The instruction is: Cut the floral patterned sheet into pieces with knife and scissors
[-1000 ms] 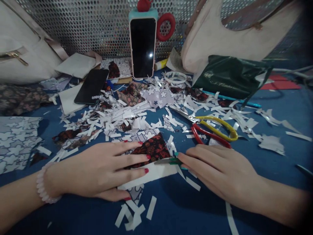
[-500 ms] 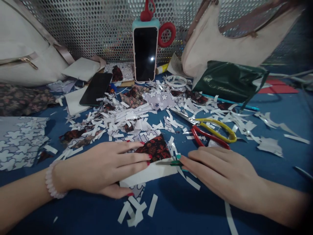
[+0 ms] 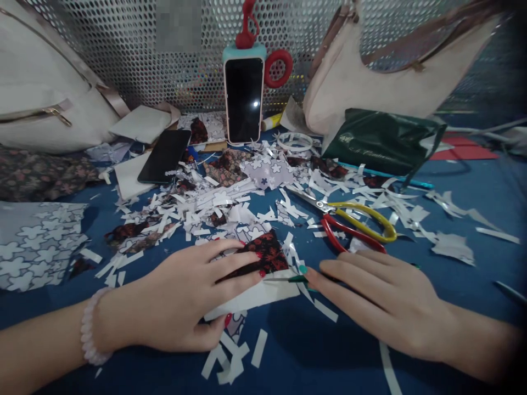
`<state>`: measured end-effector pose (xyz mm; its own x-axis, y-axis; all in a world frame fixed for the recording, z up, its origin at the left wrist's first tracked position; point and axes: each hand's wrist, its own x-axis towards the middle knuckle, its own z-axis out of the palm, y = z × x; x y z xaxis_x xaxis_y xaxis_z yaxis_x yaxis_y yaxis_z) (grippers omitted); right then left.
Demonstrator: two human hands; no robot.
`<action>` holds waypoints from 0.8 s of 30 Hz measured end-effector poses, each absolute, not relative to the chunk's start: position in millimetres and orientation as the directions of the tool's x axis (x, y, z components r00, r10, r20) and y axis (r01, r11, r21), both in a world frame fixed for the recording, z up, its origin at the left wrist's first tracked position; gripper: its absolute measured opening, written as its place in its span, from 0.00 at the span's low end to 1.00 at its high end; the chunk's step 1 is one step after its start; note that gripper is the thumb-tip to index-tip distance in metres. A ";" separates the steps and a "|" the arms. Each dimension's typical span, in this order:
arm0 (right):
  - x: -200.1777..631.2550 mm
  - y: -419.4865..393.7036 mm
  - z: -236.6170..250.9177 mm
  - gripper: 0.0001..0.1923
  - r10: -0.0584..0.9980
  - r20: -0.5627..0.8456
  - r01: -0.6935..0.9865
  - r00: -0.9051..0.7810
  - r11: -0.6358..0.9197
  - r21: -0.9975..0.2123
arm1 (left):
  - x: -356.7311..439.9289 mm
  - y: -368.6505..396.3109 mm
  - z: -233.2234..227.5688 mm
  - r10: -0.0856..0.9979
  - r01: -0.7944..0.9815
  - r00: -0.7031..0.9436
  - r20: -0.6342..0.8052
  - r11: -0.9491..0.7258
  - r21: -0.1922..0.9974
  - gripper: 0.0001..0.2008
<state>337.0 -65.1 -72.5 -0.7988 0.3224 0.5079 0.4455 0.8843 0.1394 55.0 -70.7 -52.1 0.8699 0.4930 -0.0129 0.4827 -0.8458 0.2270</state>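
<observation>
The paper [image 3: 263, 258] was a small folded piece, dark with a red floral print on top and plain white along its near edge. It lay flat on the blue counter [image 3: 321, 351] among white scraps, pressed down under the fingers of the left hand [image 3: 193, 299]. A thin green-handled blade [image 3: 288, 278] lay flat at its right edge, under the fingertips of the right hand [image 3: 370, 299].

left hand [image 3: 187, 299]: palm down, fingers spread flat, thumb tucked under
right hand [image 3: 376, 296]: palm down, fingers extended leftward, lying flat
</observation>
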 end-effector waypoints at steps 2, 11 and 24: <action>336.7 -63.2 -69.8 0.10 0.318 0.512 0.443 -0.798 0.885 0.142 | 54.1 -70.4 -54.0 0.475 0.460 0.880 0.018 -0.859 0.224 0.26; 337.9 -54.5 -67.1 0.08 0.349 0.478 0.459 -0.806 0.879 0.132 | 54.5 -71.8 -53.5 0.396 0.374 0.913 0.099 -0.908 0.188 0.21; 340.5 -47.6 -72.8 0.09 0.421 0.454 0.511 -0.785 0.855 0.090 | 54.4 -71.6 -53.1 0.411 0.392 0.909 0.065 -0.898 0.197 0.20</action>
<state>340.5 -47.6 -72.8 -0.7853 0.4211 0.4538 0.5107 0.8550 0.0903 54.4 -71.6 -53.1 0.9091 0.4115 0.0652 0.3925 -0.8984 0.1972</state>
